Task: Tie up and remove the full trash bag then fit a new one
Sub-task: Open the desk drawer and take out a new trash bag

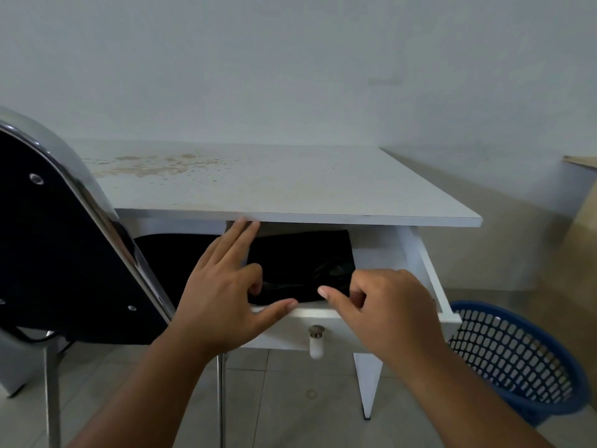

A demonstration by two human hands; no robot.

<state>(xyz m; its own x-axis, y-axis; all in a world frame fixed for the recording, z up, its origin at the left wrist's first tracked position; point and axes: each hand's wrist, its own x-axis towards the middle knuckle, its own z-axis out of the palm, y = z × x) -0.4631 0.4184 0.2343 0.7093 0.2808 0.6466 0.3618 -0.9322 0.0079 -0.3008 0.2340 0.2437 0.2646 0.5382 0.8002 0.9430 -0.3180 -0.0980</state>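
A folded black trash bag (pixel 300 257) lies in the open white drawer (pixel 416 263) under the desk top. My left hand (pixel 223 286) reaches into the drawer. Its forefinger curls onto the bag's near left edge, its thumb lies along the drawer front, and two fingers stretch straight under the desk top. My right hand (pixel 384 308) is at the bag's near right edge, fingers curled down onto it and thumb pointing left. A blue mesh trash basket (pixel 517 360) stands on the floor at the right with no bag in it.
The white desk (pixel 290 189) has a stained top and stands against the wall. A black chair with a chrome frame (pixel 64 253) stands close on the left, its back towards me. A knob (pixel 316 341) hangs from the drawer front. Cardboard (pixel 581 240) leans at far right.
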